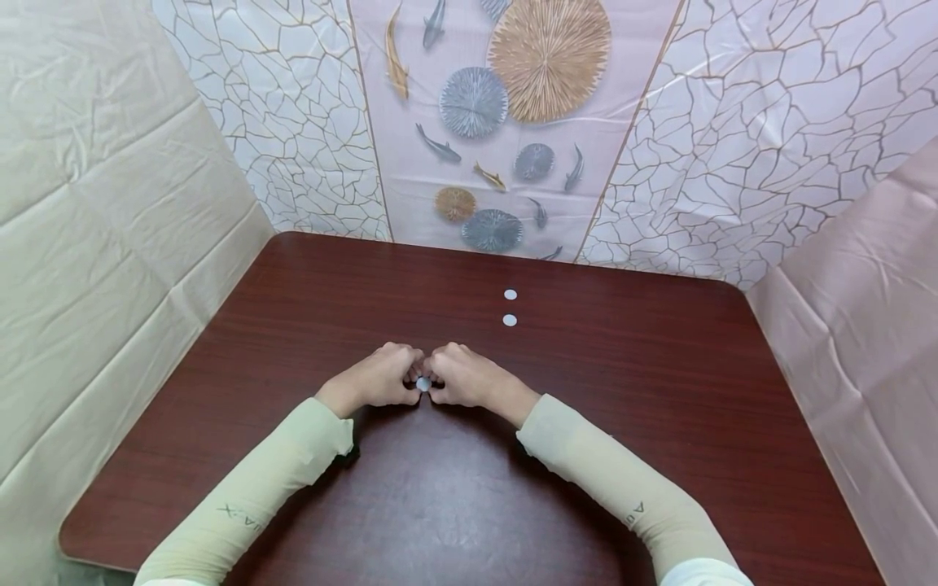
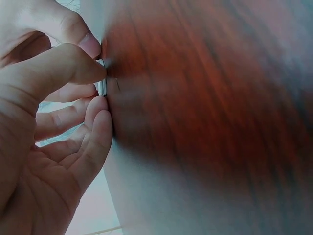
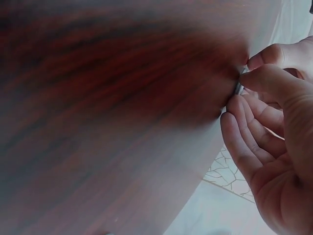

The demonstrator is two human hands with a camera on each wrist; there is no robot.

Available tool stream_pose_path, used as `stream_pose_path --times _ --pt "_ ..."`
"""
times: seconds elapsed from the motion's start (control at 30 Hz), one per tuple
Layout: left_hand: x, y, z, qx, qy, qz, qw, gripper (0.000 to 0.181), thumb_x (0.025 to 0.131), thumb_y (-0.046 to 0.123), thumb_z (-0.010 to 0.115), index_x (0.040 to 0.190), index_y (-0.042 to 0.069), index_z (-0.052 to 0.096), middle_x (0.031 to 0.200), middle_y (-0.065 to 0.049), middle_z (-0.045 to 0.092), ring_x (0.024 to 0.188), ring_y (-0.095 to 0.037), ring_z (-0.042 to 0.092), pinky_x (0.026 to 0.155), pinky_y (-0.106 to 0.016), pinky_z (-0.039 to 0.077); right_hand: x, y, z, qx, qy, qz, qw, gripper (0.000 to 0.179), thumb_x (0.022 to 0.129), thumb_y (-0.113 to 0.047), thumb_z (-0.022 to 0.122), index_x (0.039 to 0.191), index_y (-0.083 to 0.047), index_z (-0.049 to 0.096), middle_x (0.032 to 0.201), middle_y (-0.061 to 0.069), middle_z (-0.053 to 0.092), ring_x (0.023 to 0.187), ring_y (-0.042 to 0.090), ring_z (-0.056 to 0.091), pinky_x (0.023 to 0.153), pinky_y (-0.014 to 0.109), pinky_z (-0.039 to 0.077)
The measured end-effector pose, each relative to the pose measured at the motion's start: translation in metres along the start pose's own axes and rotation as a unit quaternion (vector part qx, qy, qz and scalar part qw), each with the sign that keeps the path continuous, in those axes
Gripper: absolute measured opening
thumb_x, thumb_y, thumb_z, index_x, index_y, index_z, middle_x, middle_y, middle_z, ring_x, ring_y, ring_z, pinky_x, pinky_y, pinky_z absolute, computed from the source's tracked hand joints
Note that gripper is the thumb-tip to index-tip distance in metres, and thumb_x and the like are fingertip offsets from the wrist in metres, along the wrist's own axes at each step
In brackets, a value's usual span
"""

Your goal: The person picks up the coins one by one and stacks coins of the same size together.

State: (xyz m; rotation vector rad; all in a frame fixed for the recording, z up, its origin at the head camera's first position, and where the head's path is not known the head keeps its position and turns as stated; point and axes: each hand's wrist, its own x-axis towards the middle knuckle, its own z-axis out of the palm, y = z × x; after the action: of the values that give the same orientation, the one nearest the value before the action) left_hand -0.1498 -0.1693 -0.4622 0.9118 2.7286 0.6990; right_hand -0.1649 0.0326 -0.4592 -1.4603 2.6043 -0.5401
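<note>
A small round silvery-white disc (image 1: 423, 383) sits at the tabletop between both hands. My left hand (image 1: 379, 376) pinches it from the left, with thumb and curled fingers at its edge. From the right, my right hand (image 1: 471, 377) pinches the same disc, and the two hands nearly meet there. In the left wrist view the disc (image 2: 102, 87) shows edge-on with a layered line along its rim; whether it is one piece or a stack I cannot tell. The fingers hide much of the disc (image 3: 238, 89) in the right wrist view.
Two similar white discs (image 1: 510, 320) lie one behind the other on the dark red-brown wooden table (image 1: 645, 358), beyond the right hand. A patterned curtain (image 1: 469, 179) hangs behind the table, and pale cloth (image 1: 95, 244) hangs along the sides.
</note>
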Motion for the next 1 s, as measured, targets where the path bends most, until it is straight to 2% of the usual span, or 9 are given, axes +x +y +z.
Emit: stream_pose_path --times 0.23,0.33,0.47,0.7,0.87,1.0 --pt "-0.002 -0.002 0.003 -0.010 -0.005 0.000 0.9999 0.027 0.077 0.005 0.077 0.103 0.006 0.071 0.095 -0.002 0.072 0.087 -0.012 0.068 0.079 -0.026 0.058 -0.003 0.004 -0.003 0.015 -0.018 -0.004 0.9997 0.010 0.083 -0.002 0.078 0.084 -0.009 0.071 0.080 0.006 0.070 0.072 0.008 0.057 0.064 0.018 0.046" --pt "-0.002 -0.002 0.003 -0.010 -0.007 0.000 0.9999 0.027 0.078 0.005 0.077 0.104 0.006 0.070 0.096 -0.003 0.071 0.088 -0.012 0.067 0.080 -0.026 0.057 -0.006 0.006 -0.007 0.019 -0.021 0.003 0.9996 0.008 0.084 -0.003 0.078 0.090 -0.008 0.075 0.086 0.005 0.073 0.077 0.010 0.066 0.070 0.018 0.052" --pt "-0.004 -0.001 0.003 -0.009 -0.002 0.001 1.0000 0.026 0.078 0.005 0.077 0.103 0.007 0.071 0.095 -0.002 0.071 0.089 -0.012 0.067 0.081 -0.026 0.056 -0.011 0.009 -0.016 0.006 -0.019 0.017 0.9997 0.014 0.087 -0.006 0.078 0.100 -0.004 0.078 0.095 0.006 0.076 0.086 0.013 0.072 0.078 0.022 0.059" --pt "-0.005 0.001 0.000 -0.005 0.001 0.001 1.0000 0.024 0.078 0.006 0.078 0.101 0.009 0.070 0.093 -0.002 0.068 0.087 -0.012 0.064 0.080 -0.025 0.055 -0.023 0.019 -0.036 -0.032 -0.018 0.021 0.9991 0.017 0.089 -0.008 0.077 0.104 -0.001 0.078 0.096 0.008 0.076 0.087 0.015 0.072 0.080 0.025 0.060" --pt "-0.004 0.000 0.001 -0.009 0.000 -0.003 1.0000 0.025 0.078 0.005 0.079 0.101 0.009 0.070 0.094 -0.002 0.066 0.088 -0.011 0.064 0.081 -0.024 0.054 -0.031 0.031 -0.050 -0.045 -0.012 0.017 0.9988 0.019 0.088 -0.007 0.077 0.104 0.002 0.077 0.095 0.009 0.076 0.086 0.016 0.072 0.080 0.027 0.060" --pt "-0.004 -0.001 0.001 -0.012 -0.006 -0.009 0.9999 0.025 0.079 0.006 0.079 0.102 0.009 0.070 0.096 -0.001 0.066 0.089 -0.011 0.063 0.082 -0.024 0.054 -0.037 0.043 -0.061 -0.047 -0.010 0.031 0.9984 0.021 0.088 -0.006 0.077 0.106 0.003 0.077 0.097 0.011 0.077 0.087 0.017 0.074 0.081 0.029 0.062"
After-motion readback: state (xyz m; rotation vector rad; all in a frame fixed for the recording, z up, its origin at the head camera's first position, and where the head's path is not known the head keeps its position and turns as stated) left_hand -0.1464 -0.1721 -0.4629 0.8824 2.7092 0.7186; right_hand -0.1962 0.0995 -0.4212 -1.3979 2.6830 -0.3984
